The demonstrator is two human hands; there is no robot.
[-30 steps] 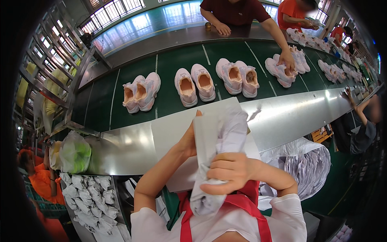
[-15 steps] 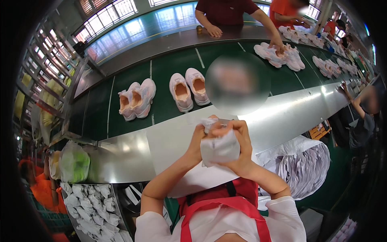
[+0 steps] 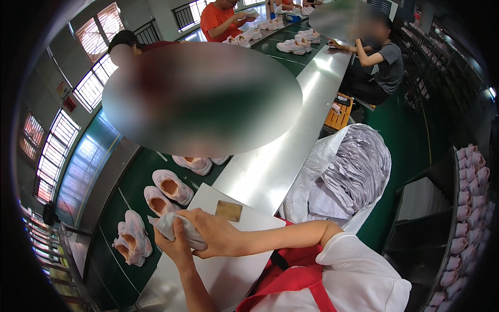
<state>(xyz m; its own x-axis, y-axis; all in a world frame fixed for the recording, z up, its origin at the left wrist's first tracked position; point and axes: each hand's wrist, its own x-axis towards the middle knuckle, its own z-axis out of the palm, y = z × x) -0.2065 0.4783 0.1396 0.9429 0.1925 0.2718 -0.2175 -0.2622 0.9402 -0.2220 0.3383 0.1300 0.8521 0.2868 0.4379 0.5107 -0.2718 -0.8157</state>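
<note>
Both my hands are closed around a crumpled wad of white paper (image 3: 191,238). My left hand (image 3: 175,248) grips its near left side, thumb up. From the right, my right hand (image 3: 218,232) wraps over it, its fingers partly hiding the wad. The hands are above a white board (image 3: 228,265) at the edge of the green conveyor. Just beyond them on the belt stands a pair of pale pink-white shoes (image 3: 179,188) with tan insoles. Farther left sits another such pair (image 3: 134,240). A small brown rectangular block (image 3: 228,210) lies on the board near my right hand.
A metal ledge (image 3: 270,166) runs along the green belt (image 3: 112,208). To the right stands a white sack (image 3: 306,182) stuffed with paper sheets (image 3: 358,166). A rack of shoes (image 3: 462,229) lines the far right. Co-workers sit along the line; a large blurred patch covers the belt's middle.
My view has turned to the right, showing more of the sack, the ledge and the shoe rack. The paper wad stays in both hands. The brown block now shows on the board.
</note>
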